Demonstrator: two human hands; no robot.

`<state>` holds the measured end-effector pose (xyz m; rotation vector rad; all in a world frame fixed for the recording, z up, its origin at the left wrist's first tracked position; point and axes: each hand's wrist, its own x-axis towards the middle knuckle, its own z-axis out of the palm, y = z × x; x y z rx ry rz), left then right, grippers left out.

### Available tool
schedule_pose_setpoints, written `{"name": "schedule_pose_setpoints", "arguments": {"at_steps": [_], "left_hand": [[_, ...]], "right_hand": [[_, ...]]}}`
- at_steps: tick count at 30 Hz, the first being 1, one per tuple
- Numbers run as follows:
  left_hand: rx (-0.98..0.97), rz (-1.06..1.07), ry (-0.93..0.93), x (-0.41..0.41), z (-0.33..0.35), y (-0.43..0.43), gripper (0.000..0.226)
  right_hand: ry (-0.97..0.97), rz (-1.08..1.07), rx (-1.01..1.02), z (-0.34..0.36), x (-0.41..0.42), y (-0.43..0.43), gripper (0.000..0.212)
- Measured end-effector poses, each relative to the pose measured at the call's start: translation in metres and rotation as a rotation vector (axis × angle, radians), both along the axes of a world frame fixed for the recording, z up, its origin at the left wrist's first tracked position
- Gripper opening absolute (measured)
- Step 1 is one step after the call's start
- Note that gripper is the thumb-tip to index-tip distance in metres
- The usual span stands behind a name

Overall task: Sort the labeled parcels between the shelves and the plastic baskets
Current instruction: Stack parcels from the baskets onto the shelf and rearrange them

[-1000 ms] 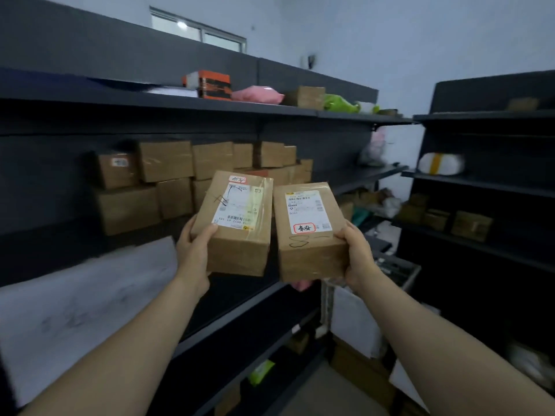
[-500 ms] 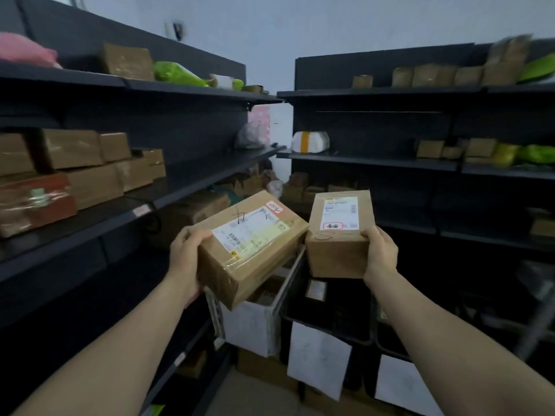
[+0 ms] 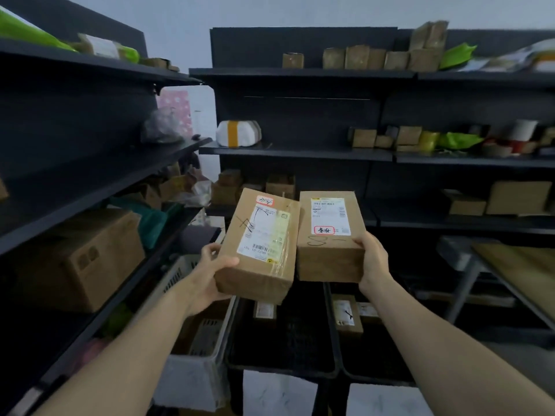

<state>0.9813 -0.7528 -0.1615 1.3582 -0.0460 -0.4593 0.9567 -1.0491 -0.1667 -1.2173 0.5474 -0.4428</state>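
Note:
I hold two brown cardboard parcels side by side at chest height, labels facing me. My left hand (image 3: 210, 271) grips the left parcel (image 3: 258, 250) at its lower left corner; it bears a white shipping label and a red-edged sticker. My right hand (image 3: 372, 262) grips the right parcel (image 3: 329, 256) at its lower right corner; its label has a red-framed mark. Below them stand plastic baskets: a pale one (image 3: 192, 382) at the left and two black ones (image 3: 234, 349) (image 3: 336, 340), each with small parcels inside.
Dark shelving (image 3: 300, 153) runs across the back with several cardboard boxes, a white wrapped bundle (image 3: 237, 134) and green bags. A second shelf unit (image 3: 90, 193) lines the left, holding a large box (image 3: 78, 259). A metal table (image 3: 480, 265) stands at the right.
My view has swung right from the left shelves to the back shelves and baskets. Both parcels stayed in my hands; the left one went from tilted to nearly upright beside the right one.

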Motion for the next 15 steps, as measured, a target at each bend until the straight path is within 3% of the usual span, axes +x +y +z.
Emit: {"name": "schedule_pose_setpoints", "arguments": {"at_steps": [5, 9, 11, 15], "left_hand": [[0.049, -0.198, 0.031, 0.071, -0.013, -0.023, 0.105], [0.03, -0.119, 0.101, 0.11, -0.027, -0.053, 0.075], [0.049, -0.092, 0.095, 0.126, -0.035, -0.07, 0.072], [0.085, -0.069, 0.092, 0.157, -0.049, -0.101, 0.069]], "right_hand": [[0.01, 0.045, 0.038, -0.009, 0.039, -0.015, 0.024], [0.022, 0.038, 0.033, -0.017, 0.059, -0.047, 0.039], [0.021, 0.052, 0.03, -0.025, 0.07, -0.063, 0.055], [0.008, 0.076, 0.022, -0.038, 0.098, -0.092, 0.059]]}}
